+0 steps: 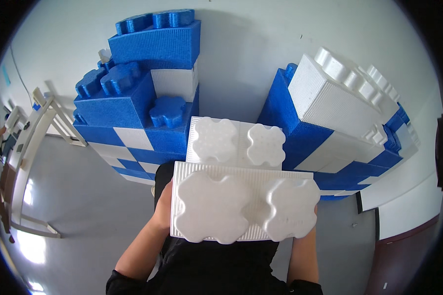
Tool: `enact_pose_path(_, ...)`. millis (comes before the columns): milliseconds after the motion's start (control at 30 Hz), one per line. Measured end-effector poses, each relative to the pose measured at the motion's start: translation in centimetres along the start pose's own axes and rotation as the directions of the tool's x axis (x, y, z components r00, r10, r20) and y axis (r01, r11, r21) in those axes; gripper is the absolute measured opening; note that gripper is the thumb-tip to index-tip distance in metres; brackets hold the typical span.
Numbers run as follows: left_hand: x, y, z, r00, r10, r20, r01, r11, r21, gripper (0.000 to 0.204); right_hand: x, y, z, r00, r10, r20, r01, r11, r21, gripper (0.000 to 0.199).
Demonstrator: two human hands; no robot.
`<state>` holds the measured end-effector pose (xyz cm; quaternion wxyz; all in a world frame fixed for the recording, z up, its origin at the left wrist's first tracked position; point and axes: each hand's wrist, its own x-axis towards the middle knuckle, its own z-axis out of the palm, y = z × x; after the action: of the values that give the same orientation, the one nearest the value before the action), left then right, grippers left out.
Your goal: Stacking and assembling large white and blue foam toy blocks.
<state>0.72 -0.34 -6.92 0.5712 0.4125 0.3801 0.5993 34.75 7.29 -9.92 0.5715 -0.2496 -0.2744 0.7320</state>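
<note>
A big white foam building block point(246, 206) with two lobed studs on top is held in front of my body. My left hand point(165, 209) grips its left end, with most of the fingers hidden by the block. At the opposite end, my right hand point(306, 240) is almost wholly behind the block, and only the wrist area and a sliver show. Just beyond it sits a second white block point(241, 145), also with two studs, between the blue-and-white stacks. Whether the two white blocks touch is hard to tell.
To the left rises a stepped wall of blue and white blocks point(133, 115). Another stack point(325, 142) stands on the right, topped by white blocks. A pale wall point(236, 59) is behind them. A white frame-like table point(22, 177) stands far left on the grey floor point(93, 211).
</note>
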Motion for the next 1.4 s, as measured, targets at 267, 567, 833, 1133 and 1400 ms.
enact_pose_path(267,-0.3,-1.6,-2.5,0.997,0.051,0.056,-0.043,0.99,-0.135,0.044,0.0,-0.7,3.6,0.995,0.096,-0.018,-0.092,0.986,0.14,0.046)
enact_pose_path(567,-0.1,-0.2,-0.3,0.999,0.023,-0.041,-0.025,0.998,-0.056,0.044,-0.2,-1.2,3.2,0.995,-0.026,-0.098,0.005,0.979,-0.205,0.05)
enact_pose_path(833,-1.2,2.5,1.5,0.998,-0.027,-0.057,0.025,0.999,-0.031,0.049,1.0,-1.9,4.8,0.986,0.133,-0.098,-0.119,0.984,0.135,0.049)
enact_pose_path(1133,3.6,9.5,2.1,0.988,0.125,-0.094,-0.138,0.979,-0.153,0.067,5.6,-7.4,4.3,0.971,-0.222,0.09,0.238,0.939,-0.247,0.049)
enact_pose_path(1400,12.2,9.0,-0.7,0.969,0.208,-0.136,-0.223,0.969,-0.107,0.06,11.3,-7.2,11.4,0.964,-0.236,0.12,0.254,0.953,-0.167,0.043)
